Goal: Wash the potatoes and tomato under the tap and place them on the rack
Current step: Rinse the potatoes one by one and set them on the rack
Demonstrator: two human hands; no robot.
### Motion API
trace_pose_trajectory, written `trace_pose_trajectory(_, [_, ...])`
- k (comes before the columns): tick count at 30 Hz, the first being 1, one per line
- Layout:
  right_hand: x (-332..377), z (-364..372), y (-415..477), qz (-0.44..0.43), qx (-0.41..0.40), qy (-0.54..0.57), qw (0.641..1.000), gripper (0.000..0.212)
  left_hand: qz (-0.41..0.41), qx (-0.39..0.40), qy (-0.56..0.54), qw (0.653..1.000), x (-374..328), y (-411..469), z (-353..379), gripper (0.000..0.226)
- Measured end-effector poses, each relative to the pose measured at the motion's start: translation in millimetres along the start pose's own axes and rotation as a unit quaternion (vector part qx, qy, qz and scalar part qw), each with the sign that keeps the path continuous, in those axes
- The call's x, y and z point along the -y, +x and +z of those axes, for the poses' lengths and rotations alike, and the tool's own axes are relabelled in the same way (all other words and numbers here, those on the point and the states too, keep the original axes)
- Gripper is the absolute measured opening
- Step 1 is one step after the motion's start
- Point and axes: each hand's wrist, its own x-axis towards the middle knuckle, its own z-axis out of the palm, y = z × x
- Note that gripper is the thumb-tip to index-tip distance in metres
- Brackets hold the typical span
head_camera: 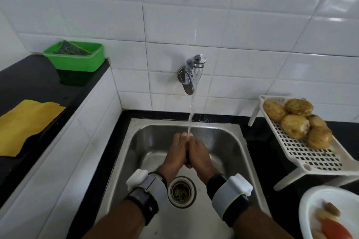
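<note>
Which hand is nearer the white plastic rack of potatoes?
Right. The right hand is left of the white plastic rack; the left hand, pressed against its partner, lies farther left.

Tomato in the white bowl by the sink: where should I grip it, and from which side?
Come from straight above with the right hand: the white bowl walls off the sides. Close the fingers round the tomato across its red body, clear of the tan pieces beside it. It is blurred and cut off by the frame.
</note>
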Motion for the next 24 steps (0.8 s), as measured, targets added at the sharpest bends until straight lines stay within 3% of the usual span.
trace_pose_trajectory(4, [-7, 12, -10, -0.051, -0.008, -0.044, 0.998, 0.049, -0.051, -0.061, -0.08, 0.994, -4, 6, -2, 0.029])
trace_pose_trajectory(8, [-13, 12, -16, -0.065, -0.044, -0.036, 0.996, 0.031, -0.104, -0.02, -0.172, 0.979, -15, -3, -4, 0.032])
trace_pose_trajectory(14, [-5, 2, -3, 0.038, -0.018, 0.077, 0.996, 0.042, -0.014, 0.02, -0.027, 0.999, 0, -13, 6, 0.023])
trace_pose_trajectory(18, [2, -4, 0, 0.103, -0.003, 0.11, 0.989, 0.042, 0.049, 0.046, -0.02, 0.998, 6, -18, 2, 0.022])
trace_pose_trajectory(24, [1, 9, -4, -0.01, -0.025, 0.036, 0.999, 0.023, 0.04, -0.042, -0.008, 0.998, 4, -4, -4, 0.02])
